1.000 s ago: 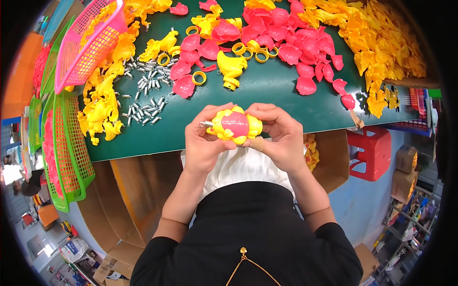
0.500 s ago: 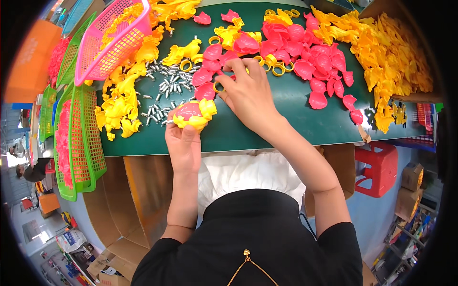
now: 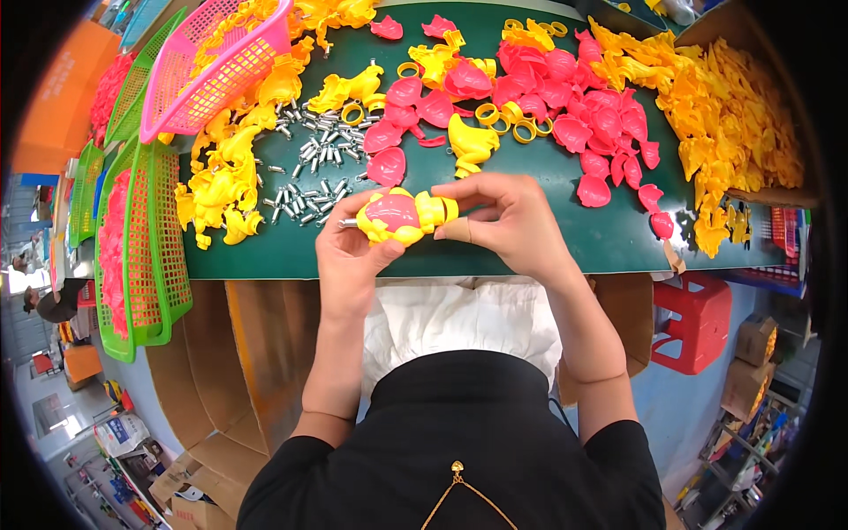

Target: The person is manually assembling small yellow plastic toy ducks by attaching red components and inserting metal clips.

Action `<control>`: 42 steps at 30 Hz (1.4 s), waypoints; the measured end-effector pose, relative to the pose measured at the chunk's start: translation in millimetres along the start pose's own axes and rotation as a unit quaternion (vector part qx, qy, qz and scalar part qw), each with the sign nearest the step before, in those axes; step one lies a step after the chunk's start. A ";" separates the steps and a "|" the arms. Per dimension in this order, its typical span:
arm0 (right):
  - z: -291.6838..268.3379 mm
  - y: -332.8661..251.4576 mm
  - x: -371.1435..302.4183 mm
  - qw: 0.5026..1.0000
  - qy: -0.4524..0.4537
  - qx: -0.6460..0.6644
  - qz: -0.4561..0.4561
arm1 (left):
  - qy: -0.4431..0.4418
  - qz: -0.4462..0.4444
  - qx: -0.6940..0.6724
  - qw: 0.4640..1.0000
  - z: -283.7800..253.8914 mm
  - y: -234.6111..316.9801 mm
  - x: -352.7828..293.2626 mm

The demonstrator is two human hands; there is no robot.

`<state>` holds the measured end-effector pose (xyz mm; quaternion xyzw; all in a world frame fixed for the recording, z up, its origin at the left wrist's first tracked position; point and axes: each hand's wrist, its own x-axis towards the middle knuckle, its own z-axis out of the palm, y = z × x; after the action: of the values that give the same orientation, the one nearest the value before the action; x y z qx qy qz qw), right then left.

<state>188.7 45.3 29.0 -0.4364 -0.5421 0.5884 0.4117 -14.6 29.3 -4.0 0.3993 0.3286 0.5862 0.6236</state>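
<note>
Near the table's front edge, my left hand holds a yellow plastic toy figure with a pink oval shell set in its upper side. A small silver metal cylinder sticks out of its left end. My right hand is closed, thumb and forefinger pinching a yellow ring against the figure's right end. How far the ring sits over that end cannot be made out. Beyond my hands lie a loose yellow body piece, pink shells and several yellow rings.
Silver cylinders lie scattered left of centre on the green table. Yellow pieces and pink and green baskets line the left side. More pink shells and a big yellow heap cover the right. A red stool stands below.
My right hand has come back from among the pink shells, bringing a yellow ring to the figure's right end. The loose yellow body piece it covered now shows.
</note>
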 end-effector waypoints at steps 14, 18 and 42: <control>-34.3 -6.6 -67.7 0.987 0.055 -0.135 -0.061 | -0.161 0.123 0.427 0.881 54.2 -10.0 -0.1; -15.4 14.4 -61.5 0.981 0.107 -0.064 -0.152 | -0.164 0.131 0.415 0.885 59.9 -21.7 1.2; -44.7 7.5 -107.8 0.938 0.126 -0.318 -0.062 | 0.213 0.271 0.758 0.553 -74.5 63.1 35.3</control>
<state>261.8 -46.0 27.4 -0.5802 -0.6708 0.2990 0.3521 -106.2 72.4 19.2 0.6584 0.6507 0.3291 -0.1864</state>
